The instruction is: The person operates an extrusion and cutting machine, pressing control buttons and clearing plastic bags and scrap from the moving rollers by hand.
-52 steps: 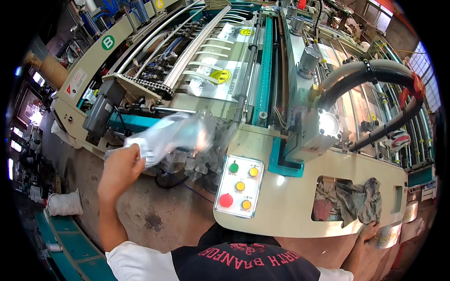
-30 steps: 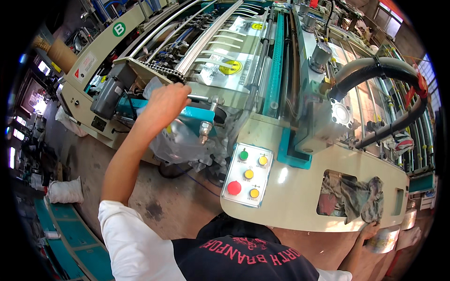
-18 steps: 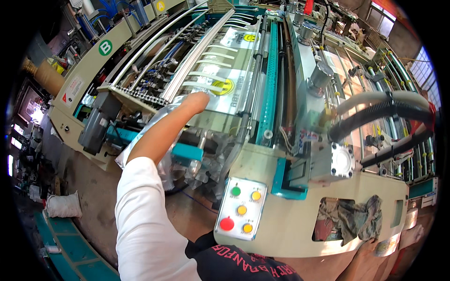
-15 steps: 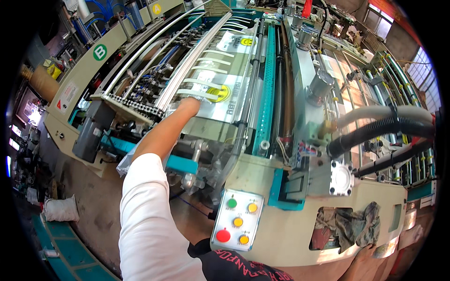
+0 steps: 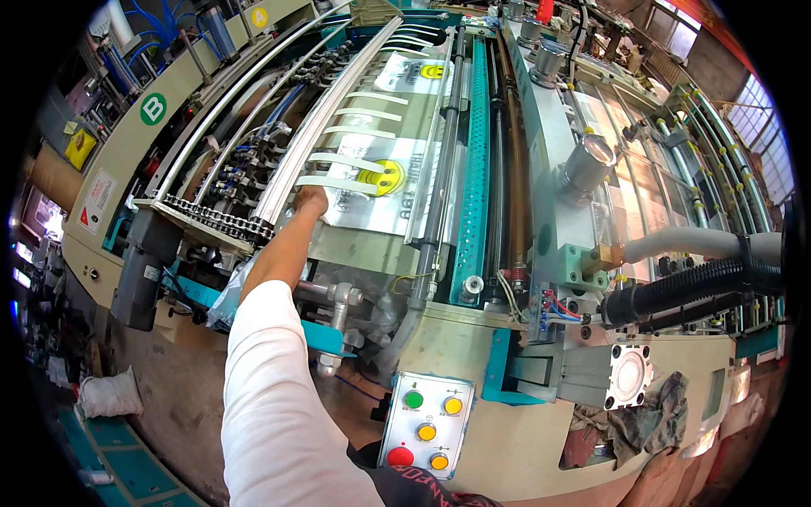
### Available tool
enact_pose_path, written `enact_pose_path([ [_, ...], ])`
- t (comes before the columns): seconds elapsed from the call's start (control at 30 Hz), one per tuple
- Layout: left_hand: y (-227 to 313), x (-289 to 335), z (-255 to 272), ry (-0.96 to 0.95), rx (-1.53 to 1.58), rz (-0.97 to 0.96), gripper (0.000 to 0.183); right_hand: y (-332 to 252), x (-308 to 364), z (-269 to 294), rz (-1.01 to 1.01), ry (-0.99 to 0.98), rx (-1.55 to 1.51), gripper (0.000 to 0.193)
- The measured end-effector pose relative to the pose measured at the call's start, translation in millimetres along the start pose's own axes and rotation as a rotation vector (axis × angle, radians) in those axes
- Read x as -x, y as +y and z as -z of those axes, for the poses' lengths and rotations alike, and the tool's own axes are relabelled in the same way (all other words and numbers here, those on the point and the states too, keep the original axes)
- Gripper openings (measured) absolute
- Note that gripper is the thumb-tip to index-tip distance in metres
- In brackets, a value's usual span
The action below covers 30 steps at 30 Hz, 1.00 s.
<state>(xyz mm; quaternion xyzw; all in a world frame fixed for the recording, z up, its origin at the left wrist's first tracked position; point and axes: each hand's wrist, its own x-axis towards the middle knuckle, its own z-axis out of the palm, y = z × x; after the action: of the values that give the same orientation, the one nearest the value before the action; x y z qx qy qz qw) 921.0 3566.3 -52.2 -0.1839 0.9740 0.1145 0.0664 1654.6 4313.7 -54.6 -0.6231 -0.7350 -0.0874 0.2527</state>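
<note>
My left hand (image 5: 311, 203) reaches over the machine bed, at the near left corner of a printed plastic bag (image 5: 363, 211). Its fingers look curled in, and what they hold, if anything, is hidden. White strips (image 5: 355, 160) arch from a long pale bar (image 5: 325, 118) across the bag, which bears a yellow smiling face. Farther back lies a second such bag (image 5: 405, 74). Low on the right, my right hand (image 5: 663, 466) is by the machine's edge, beneath a crumpled grey rag (image 5: 655, 422); its fingers do not show clearly.
A control panel (image 5: 427, 427) with green, yellow and red buttons stands before me. Dark rollers and a teal perforated bar (image 5: 473, 169) run along the bed's right side. Thick hoses (image 5: 693, 283) cross at the right. A white sack (image 5: 110, 393) lies on the floor at left.
My view has shifted, and the machine sits differently in the picture. My left hand stays at the near bag's edge, now at its near left corner. My right hand remains by the rag.
</note>
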Motion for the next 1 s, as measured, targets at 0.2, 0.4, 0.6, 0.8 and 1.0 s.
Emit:
enact_pose_path([
  [0.2, 24.1, 26.3, 21.0, 0.291, -0.124, -0.35, 0.026, 5.8, -6.3, 2.1, 0.026, 0.024, 0.047, 0.036],
  [0.4, 73.5, 57.4, 19.4, 0.255, -0.153, -0.618, 0.022, 19.6, -3.1, -4.7, 0.054, 0.043, 0.108, 0.036],
  [0.6, 134.8, 84.0, -45.7, 0.373, -0.959, -1.144, 0.027, 22.9, -4.3, 3.9, 0.019, -0.053, 0.067, 0.039],
  [0.8, 110.4, 120.5, -13.8, 0.199, -0.333, -0.86, 0.02, 18.6, -2.5, -9.0, 0.006, -0.014, 0.08, 0.039],
  [1.0, 93.7, 113.1, -17.0, 0.053, -0.223, -0.68, 0.023, 12.1, 1.2, 1.6, -0.019, -0.002, 0.116, 0.039],
])
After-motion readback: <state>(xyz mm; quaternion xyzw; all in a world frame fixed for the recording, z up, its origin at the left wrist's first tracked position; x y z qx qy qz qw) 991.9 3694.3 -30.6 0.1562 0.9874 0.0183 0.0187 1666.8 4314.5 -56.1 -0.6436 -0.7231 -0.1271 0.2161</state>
